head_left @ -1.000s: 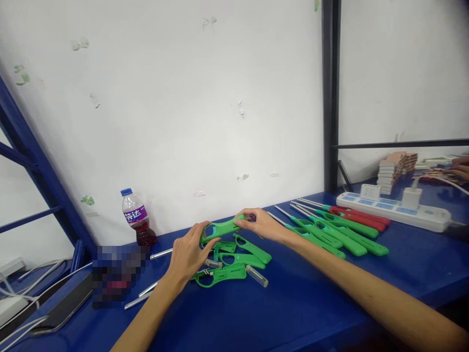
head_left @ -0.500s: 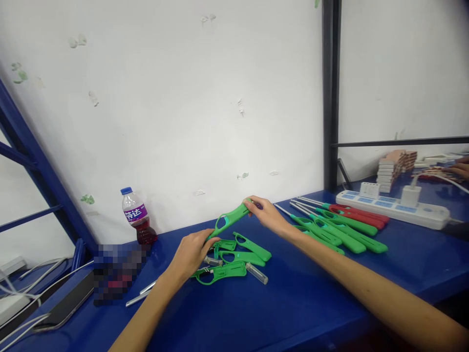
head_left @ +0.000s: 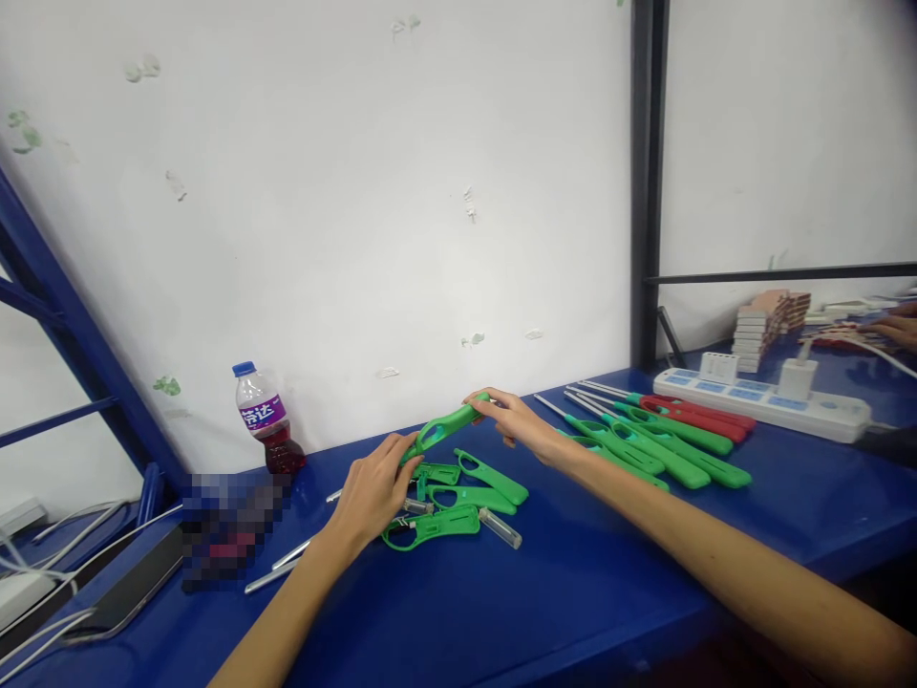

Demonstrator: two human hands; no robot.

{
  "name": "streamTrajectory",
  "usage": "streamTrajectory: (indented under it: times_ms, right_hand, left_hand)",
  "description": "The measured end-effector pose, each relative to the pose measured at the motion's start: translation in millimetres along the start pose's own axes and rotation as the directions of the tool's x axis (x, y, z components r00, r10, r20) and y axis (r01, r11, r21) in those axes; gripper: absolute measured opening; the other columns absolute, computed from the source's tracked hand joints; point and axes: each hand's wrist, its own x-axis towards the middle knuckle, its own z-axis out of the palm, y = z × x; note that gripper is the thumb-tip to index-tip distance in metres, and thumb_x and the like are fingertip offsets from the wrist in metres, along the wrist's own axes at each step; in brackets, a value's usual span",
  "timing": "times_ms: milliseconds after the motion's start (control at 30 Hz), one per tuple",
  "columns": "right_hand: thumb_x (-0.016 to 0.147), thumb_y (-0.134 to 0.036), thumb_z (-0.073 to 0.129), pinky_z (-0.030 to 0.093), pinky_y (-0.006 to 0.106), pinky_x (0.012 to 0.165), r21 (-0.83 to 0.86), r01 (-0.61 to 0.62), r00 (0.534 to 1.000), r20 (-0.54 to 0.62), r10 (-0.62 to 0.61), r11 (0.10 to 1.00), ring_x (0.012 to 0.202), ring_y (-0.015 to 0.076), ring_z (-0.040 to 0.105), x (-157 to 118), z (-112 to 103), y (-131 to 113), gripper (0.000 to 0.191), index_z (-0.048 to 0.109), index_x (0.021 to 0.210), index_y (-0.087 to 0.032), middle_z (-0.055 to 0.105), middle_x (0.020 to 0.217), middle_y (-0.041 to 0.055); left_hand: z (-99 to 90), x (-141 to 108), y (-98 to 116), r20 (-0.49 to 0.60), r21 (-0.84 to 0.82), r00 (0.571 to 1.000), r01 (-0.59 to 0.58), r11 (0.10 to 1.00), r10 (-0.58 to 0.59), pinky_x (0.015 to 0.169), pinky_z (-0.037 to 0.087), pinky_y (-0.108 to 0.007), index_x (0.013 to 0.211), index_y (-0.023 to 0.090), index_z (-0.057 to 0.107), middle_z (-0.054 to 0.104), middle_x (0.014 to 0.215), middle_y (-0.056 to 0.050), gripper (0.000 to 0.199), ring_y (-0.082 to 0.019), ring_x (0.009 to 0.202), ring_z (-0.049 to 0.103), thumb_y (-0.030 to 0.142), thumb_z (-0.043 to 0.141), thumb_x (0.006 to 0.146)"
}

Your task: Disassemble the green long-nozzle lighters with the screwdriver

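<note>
A green lighter handle is held above the blue table between my two hands. My left hand is closed on its trigger-loop end, and the fingers of my right hand pinch the other end. Below it lie several green handle pieces, one of them an opened half shell. A clear fuel tube rests beside that shell, and another clear tube is by my left fingers. Metal tubes lie left of my left wrist.
Whole long-necked lighters, green and red, lie at right before a white power strip. A drink bottle stands against the wall. A phone and cables are at left. Another person's hand is at far right.
Both hands still grip the green handle, which has rolled so its narrow edge shows more. My right hand has shifted slightly left and its lower fingers have moved. The view has drifted a little.
</note>
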Motion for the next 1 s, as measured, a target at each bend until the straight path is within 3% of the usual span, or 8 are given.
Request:
streamTrajectory:
  times_ms: [400,800,1000]
  right_hand:
    - [0.095,-0.034,0.046,0.036,0.021,0.042,0.026,-0.019,0.999,0.040,0.018,0.999,0.044,0.0080,0.030,3,8,14,0.026,0.058,0.115,-0.023,0.069,0.084,-0.0019]
    - [0.094,-0.030,0.039,0.037,0.023,0.042,0.013,0.056,0.998,0.026,-0.057,0.998,0.044,0.0086,0.034,0,10,15,0.026,0.058,0.111,-0.024,0.065,0.089,-0.0025]
    - [0.096,-0.030,0.040,0.035,0.022,0.040,0.009,0.079,0.997,0.019,-0.079,0.997,0.042,0.0075,0.032,-1,12,17,0.023,0.058,0.110,-0.025,0.064,0.087,-0.0039]
  left_hand:
    - [1.7,-1,-3,-0.010,-0.015,0.999,-0.037,0.999,0.037,0.078,0.050,-0.030,0.126,0.024,0.059,0.069,0.112,-0.004,0.037,-0.019,0.096,0.068,0.035,0.027,0.110]
    - [3.4,0,-3,-0.005,-0.002,1.000,-0.027,1.000,0.027,0.068,0.046,-0.030,0.121,0.025,0.052,0.069,0.107,-0.003,0.032,-0.019,0.084,0.068,0.035,0.025,0.110]
    - [2.4,-1,-3,0.022,0.034,1.000,-0.004,0.999,0.003,0.064,0.041,-0.029,0.118,0.024,0.049,0.070,0.093,-0.001,0.029,-0.019,0.073,0.066,0.035,0.023,0.109]
